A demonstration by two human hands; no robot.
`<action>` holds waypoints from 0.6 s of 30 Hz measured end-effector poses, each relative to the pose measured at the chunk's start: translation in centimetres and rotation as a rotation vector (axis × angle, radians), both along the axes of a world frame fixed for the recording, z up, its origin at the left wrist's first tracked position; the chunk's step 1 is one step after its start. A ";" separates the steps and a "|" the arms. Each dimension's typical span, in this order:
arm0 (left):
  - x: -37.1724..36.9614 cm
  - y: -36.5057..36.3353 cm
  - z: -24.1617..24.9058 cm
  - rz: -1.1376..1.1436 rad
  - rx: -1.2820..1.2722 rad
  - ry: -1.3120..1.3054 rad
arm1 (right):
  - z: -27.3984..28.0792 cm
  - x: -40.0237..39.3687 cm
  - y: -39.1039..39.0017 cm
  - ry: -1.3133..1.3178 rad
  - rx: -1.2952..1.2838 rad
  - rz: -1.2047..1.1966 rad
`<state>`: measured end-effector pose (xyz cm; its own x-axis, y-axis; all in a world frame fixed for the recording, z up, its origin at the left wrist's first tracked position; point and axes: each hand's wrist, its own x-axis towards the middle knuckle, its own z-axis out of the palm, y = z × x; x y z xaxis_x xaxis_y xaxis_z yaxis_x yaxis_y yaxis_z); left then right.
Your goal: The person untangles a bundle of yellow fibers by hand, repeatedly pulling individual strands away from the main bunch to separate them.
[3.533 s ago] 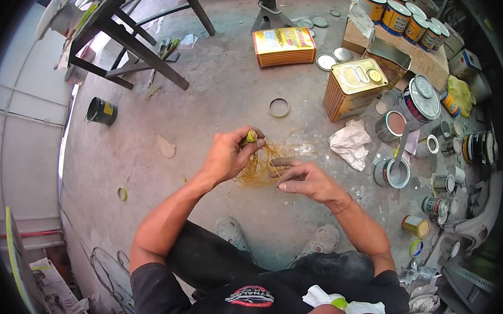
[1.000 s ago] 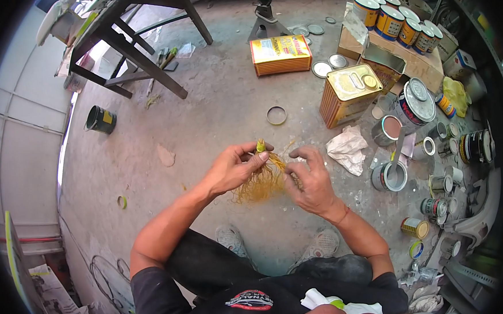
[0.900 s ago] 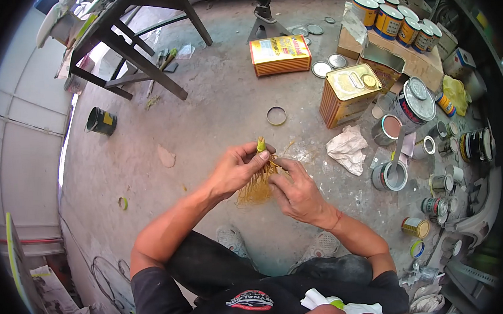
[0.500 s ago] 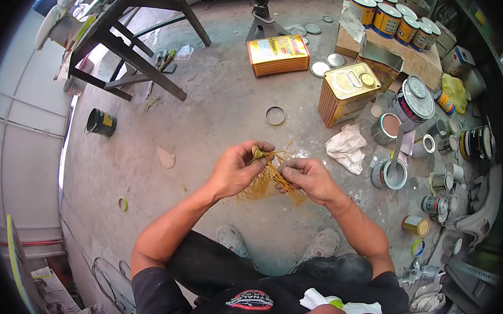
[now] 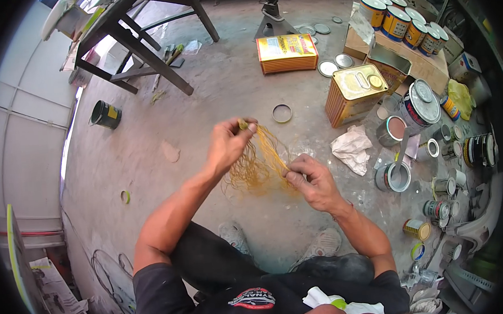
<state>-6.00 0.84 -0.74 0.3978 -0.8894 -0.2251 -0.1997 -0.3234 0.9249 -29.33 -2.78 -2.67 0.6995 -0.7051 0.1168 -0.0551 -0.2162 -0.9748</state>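
A bundle of thin yellow-brown strings [image 5: 271, 150] hangs between my hands, with a greenish knotted end at its top. My left hand [image 5: 228, 146] is closed on that knotted end, up and to the left. Lower down, my right hand [image 5: 315, 183] pinches some of the strands between thumb and fingers, and they run taut from one hand to the other. The other strands dangle loose and curly below my left hand. Whether the material is string or plant fibre is not certain.
A metal lid ring [image 5: 281, 113] and a crumpled white cloth [image 5: 352, 149] lie on the concrete floor. Paint cans [image 5: 392, 177] and a thinner tin [image 5: 356, 96] crowd the right. A dark bucket [image 5: 105, 114] and a wooden stand [image 5: 147, 60] are on the left.
My left hand has moved up and left with the knotted end, and my right hand slightly right. The hands are farther apart, and the strands between them are stretched longer.
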 end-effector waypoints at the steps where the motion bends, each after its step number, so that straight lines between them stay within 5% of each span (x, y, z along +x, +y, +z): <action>1: 1.7 -0.5 -0.9 0.095 -0.043 0.010 | -0.2 0.0 0.6 -0.049 0.004 0.099; 5: 10.7 -0.3 -3.7 0.489 -0.237 -0.203 | -0.7 -0.8 1.9 -0.011 0.100 0.438; 9: 22.0 5.3 -4.3 1.250 -0.049 -0.615 | -3.0 -3.4 2.0 0.035 -0.039 0.498; 11: 22.6 8.7 -2.4 1.439 -0.013 -0.667 | -3.5 -5.5 1.4 0.010 0.019 0.780; 14: 24.4 11.2 -3.3 1.491 -0.009 -0.736 | -3.7 -8.1 -2.1 0.108 0.096 0.817; 15: 23.9 10.9 -3.0 1.497 -0.012 -0.737 | -3.4 -8.2 -3.0 0.242 0.061 0.537; 16: 22.5 9.6 -2.2 1.173 -0.124 -0.627 | -2.8 -8.1 -3.6 0.367 0.029 0.246; 18: 19.4 6.7 -1.2 0.550 -0.150 -0.436 | -0.8 -7.1 -3.9 0.239 -0.008 0.174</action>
